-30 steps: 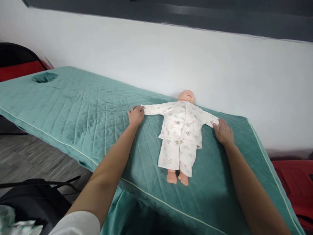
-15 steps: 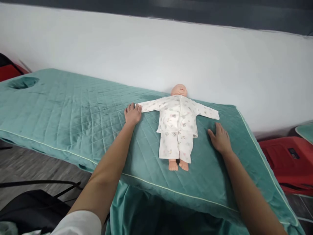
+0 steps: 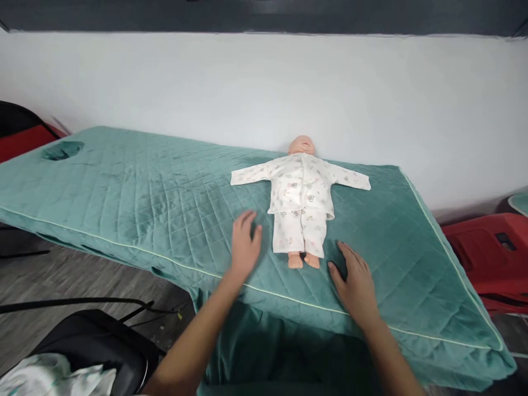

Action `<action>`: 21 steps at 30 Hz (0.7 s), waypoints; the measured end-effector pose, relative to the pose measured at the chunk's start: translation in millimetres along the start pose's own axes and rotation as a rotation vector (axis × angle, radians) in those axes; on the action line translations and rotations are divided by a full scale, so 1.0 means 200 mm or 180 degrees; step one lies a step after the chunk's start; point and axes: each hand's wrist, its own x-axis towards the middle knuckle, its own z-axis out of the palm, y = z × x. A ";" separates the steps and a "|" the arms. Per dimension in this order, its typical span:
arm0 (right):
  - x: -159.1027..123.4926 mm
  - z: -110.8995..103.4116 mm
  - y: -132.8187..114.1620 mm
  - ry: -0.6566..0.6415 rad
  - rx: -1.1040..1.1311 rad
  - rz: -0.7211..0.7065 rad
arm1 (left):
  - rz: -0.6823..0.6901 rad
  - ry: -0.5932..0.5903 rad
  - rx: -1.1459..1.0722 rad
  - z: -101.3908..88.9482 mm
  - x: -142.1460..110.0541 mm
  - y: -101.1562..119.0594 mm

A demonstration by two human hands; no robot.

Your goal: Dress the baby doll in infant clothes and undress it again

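A baby doll point(image 3: 301, 199) in white printed pyjamas lies on its back on a teal quilted massage table point(image 3: 144, 187), head against the white wall, sleeves spread out sideways. My left hand point(image 3: 244, 246) hovers open just left of the doll's legs, slightly blurred. On the cover right of the doll's bare feet, my right hand point(image 3: 355, 280) rests flat with fingers apart. Neither hand holds anything or touches the doll.
The table has a face hole point(image 3: 62, 150) at its far left end. Red seats point(image 3: 482, 253) stand to the right and behind the left end. A black chair point(image 3: 86, 341) with a printed cloth point(image 3: 53, 379) sits at lower left.
Both hands let go of the doll's sleeve ends and drew back toward the near edge, coming closer together beside the doll's legs. The camera view shifted slightly.
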 end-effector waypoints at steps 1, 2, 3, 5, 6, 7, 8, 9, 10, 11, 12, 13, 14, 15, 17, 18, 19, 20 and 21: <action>-0.01 0.00 -0.03 -0.0043 0.0084 0.0056 | 0.0130 -0.0087 -0.0108 -0.01 -0.12 0.07; -0.01 0.01 -0.05 -0.0084 0.0181 0.0098 | 0.0270 -0.0171 -0.0168 -0.01 -0.22 0.13; -0.02 0.01 -0.08 -0.0089 0.0295 0.0124 | 0.0353 -0.0303 -0.0168 -0.02 -0.31 0.17; -0.04 0.02 -0.13 0.0023 0.0542 0.0126 | 0.0326 -0.0414 -0.0036 -0.01 -0.42 0.24; -0.05 0.02 -0.15 0.0113 0.0647 0.0097 | 0.0235 -0.0423 0.0062 -0.01 -0.45 0.25; -0.06 0.02 -0.18 0.0198 0.0728 0.0045 | 0.0124 -0.0404 0.0151 0.00 -0.45 0.26; -0.07 0.02 -0.21 0.0243 0.0782 -0.0037 | 0.0020 -0.0381 0.0218 0.01 -0.44 0.26; -0.07 0.03 -0.23 0.0234 0.0806 -0.0149 | -0.0057 -0.0366 0.0262 0.01 -0.42 0.26; -0.07 0.03 -0.26 0.0189 0.0806 -0.0270 | -0.0092 -0.0383 0.0300 0.02 -0.39 0.25; -0.06 0.03 -0.28 0.0144 0.0786 -0.0377 | -0.0087 -0.0431 0.0346 0.03 -0.35 0.25; -0.04 0.03 -0.31 0.0109 0.0745 -0.0458 | -0.0064 -0.0498 0.0406 0.04 -0.32 0.25; -0.02 0.04 -0.33 0.0093 0.0676 -0.0509 | -0.0046 -0.0564 0.0470 0.04 -0.29 0.25; 0.00 0.04 -0.34 0.0099 0.0575 -0.0532 | -0.0052 -0.0613 0.0506 0.05 -0.26 0.26; 0.03 0.04 -0.36 0.0120 0.0452 -0.0539 | -0.0087 -0.0641 0.0472 0.05 -0.24 0.26; 0.09 0.04 -0.38 0.0133 0.0179 -0.0564 | -0.0232 -0.0645 0.0149 0.04 -0.22 0.27; 0.11 0.05 -0.39 0.0136 0.0054 -0.0577 | -0.0314 -0.0644 -0.0093 0.04 -0.23 0.28; 0.14 0.05 -0.40 0.0141 -0.0040 -0.0589 | -0.0376 -0.0647 -0.0326 0.03 -0.24 0.29; 0.16 0.05 -0.41 0.0141 -0.0098 -0.0597 | -0.0414 -0.0651 -0.0513 0.02 -0.25 0.30; 0.17 0.06 -0.42 0.0146 -0.0120 -0.0588 | -0.0433 -0.0652 -0.0642 0.01 -0.27 0.31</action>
